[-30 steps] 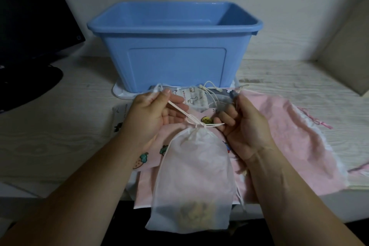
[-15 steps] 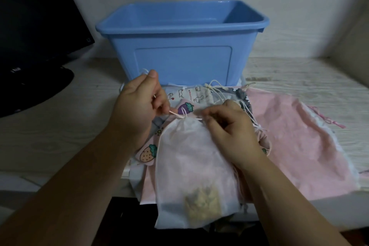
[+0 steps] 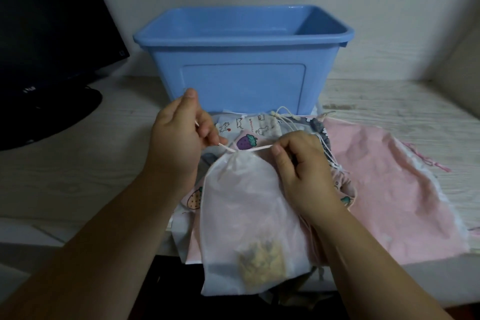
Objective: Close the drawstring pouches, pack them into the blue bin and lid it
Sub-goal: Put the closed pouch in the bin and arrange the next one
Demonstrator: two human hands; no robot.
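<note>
Screen (image 3: 52, 47): dark, at the back left corner of the bench (image 3: 91, 176).
Left hand (image 3: 179, 143): fingers curled, pinching the string (image 3: 249, 149) out to the left.
White pouch (image 3: 246, 215): hangs over the front edge, with its top partly bunched and something yellow at the bottom.
Blue bin (image 3: 241, 73): back middle of the bench, open, with no lid on.
Right hand (image 3: 304, 171): pinching the white pouch's top by the string.
Pink pouch (image 3: 389, 184): flat near the front right edge.
Good way: I think hold the top firm and pull the string sideways, slowly, until the mouth shuts tight.
</note>
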